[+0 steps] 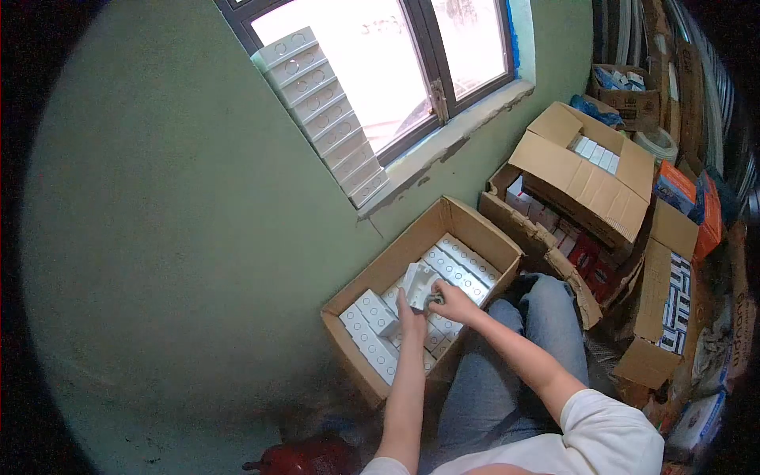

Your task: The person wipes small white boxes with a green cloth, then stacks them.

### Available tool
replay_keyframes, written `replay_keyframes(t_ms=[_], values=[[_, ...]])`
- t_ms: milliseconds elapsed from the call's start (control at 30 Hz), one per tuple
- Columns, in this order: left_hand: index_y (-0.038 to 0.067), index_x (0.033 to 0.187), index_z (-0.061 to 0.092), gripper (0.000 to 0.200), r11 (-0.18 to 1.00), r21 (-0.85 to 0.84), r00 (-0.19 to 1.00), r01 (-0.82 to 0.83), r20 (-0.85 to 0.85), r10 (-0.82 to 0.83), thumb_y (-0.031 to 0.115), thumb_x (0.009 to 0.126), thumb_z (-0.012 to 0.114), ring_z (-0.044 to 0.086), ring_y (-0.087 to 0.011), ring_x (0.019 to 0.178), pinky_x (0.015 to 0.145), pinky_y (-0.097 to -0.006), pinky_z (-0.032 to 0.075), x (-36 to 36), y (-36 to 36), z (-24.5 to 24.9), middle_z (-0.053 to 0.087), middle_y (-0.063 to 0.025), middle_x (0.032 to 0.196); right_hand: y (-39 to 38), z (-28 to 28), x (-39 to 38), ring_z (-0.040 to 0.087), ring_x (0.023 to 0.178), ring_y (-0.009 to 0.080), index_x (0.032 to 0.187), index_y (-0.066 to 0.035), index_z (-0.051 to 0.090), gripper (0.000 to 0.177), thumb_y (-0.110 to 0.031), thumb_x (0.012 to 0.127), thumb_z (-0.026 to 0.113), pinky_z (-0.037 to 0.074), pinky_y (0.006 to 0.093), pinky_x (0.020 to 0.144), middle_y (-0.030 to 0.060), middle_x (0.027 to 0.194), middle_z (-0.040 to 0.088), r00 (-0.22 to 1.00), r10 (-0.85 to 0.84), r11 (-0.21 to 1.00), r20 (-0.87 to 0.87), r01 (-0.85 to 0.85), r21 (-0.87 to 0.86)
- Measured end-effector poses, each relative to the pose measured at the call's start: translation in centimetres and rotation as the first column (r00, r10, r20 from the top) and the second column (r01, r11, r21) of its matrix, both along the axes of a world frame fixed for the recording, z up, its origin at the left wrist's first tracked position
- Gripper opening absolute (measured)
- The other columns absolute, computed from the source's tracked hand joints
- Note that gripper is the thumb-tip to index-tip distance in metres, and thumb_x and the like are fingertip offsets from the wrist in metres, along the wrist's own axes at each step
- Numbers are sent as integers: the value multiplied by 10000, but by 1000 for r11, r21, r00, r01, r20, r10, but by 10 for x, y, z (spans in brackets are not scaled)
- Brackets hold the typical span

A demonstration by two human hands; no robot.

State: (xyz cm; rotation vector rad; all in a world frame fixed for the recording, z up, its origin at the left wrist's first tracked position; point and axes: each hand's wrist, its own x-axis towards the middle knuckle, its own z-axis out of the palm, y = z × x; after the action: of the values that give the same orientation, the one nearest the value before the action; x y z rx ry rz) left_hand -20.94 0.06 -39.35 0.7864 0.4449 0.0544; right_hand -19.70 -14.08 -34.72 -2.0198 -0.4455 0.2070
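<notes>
Over an open cardboard box (356, 360), my left hand (409, 314) is closed round the left side of a white plastic box (422, 283), whose hollow side faces up. My right hand (454, 304) is at its right edge, fingers pinched near the rim; what they hold there is too small to make out. Rows of white boxes with round marks (368, 340) fill much of the cardboard box beneath both hands. One loose white box (375, 310) lies on top of them, left of my left hand.
White boxes (328, 119) are stacked along the window's left side. Right of my legs stand an open carton (586, 178) on another box, and a carton of dark-and-white packs (653, 309). A red object (309, 457) lies at the bottom.
</notes>
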Motion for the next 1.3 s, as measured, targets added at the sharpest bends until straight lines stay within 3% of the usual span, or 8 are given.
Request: replay_keyframes(t_ms=[133, 233, 433, 667, 733, 933, 1133, 1300], values=[[186, 1234, 470, 431, 998, 49, 999, 44, -34, -43, 482, 920, 473, 567, -175, 984, 782, -375, 464, 0, 0, 0, 564, -36, 1144, 3, 3, -9, 553, 894, 362, 994, -29, 532, 290, -133, 751, 650, 468, 392, 787, 179, 966, 537, 936, -118, 993, 331, 103, 60], [163, 1224, 428, 460, 981, 184, 997, 66, -39, -60, 488, 906, 500, 578, -201, 957, 750, -391, 485, -7, -9, 12, 573, -33, 1078, 3, 5, -9, 547, 928, 346, 992, -22, 538, 291, -74, 729, 653, 466, 388, 793, 175, 1006, 511, 904, -232, 971, 359, 195, 138], [151, 1197, 457, 435, 979, 191, 996, 70, -65, -58, 461, 900, 525, 586, -196, 909, 732, -360, 500, -4, -1, -8, 560, -56, 1062, 6, -6, -6, 557, 937, 326, 992, -48, 556, 295, -59, 714, 657, 478, 393, 788, 120, 1001, 558, 856, 113, 993, 504, -80, -88], [3, 1153, 517, 427, 877, 480, 996, -12, 85, -33, 354, 911, 538, 579, -163, 917, 678, -276, 511, -3, -3, -10, 575, -77, 1049, 8, 6, -16, 559, 899, 312, 997, -56, 560, 268, -16, 731, 559, 517, 389, 739, 99, 1037, 557, 858, -108, 915, 502, 283, -287], [0, 1145, 523, 415, 902, 431, 998, 29, 30, -47, 346, 916, 533, 573, -158, 918, 725, -301, 505, -7, -6, 2, 577, -71, 1026, 12, 9, -18, 559, 898, 313, 999, -52, 556, 277, -3, 727, 548, 522, 393, 730, 101, 1063, 546, 863, -140, 866, 485, 344, -363], [71, 1147, 521, 384, 967, 252, 998, 46, 23, -53, 371, 909, 532, 583, -156, 909, 757, -324, 497, -9, -9, -1, 589, -50, 1021, 10, 0, -15, 567, 909, 342, 994, -36, 541, 258, -42, 738, 574, 519, 431, 705, 138, 1030, 556, 823, -203, 919, 531, 347, -188], [124, 1169, 527, 412, 987, 66, 989, 145, 25, -146, 439, 904, 521, 593, -153, 953, 804, -348, 487, 0, -3, -17, 607, -37, 1074, 1, 1, -4, 610, 882, 340, 1042, 1, 533, 283, -151, 808, 582, 494, 397, 760, 184, 939, 621, 996, 6, 1000, 86, -7, 9], [109, 1172, 535, 449, 981, 14, 980, 193, 47, -194, 475, 916, 483, 596, -167, 959, 810, -342, 493, 0, -3, -17, 609, -48, 1076, -5, -20, 13, 587, 876, 169, 1106, -33, 555, 330, -171, 814, 621, 482, 315, 750, 99, 951, 618, 988, 104, 951, -112, -66, 303]])
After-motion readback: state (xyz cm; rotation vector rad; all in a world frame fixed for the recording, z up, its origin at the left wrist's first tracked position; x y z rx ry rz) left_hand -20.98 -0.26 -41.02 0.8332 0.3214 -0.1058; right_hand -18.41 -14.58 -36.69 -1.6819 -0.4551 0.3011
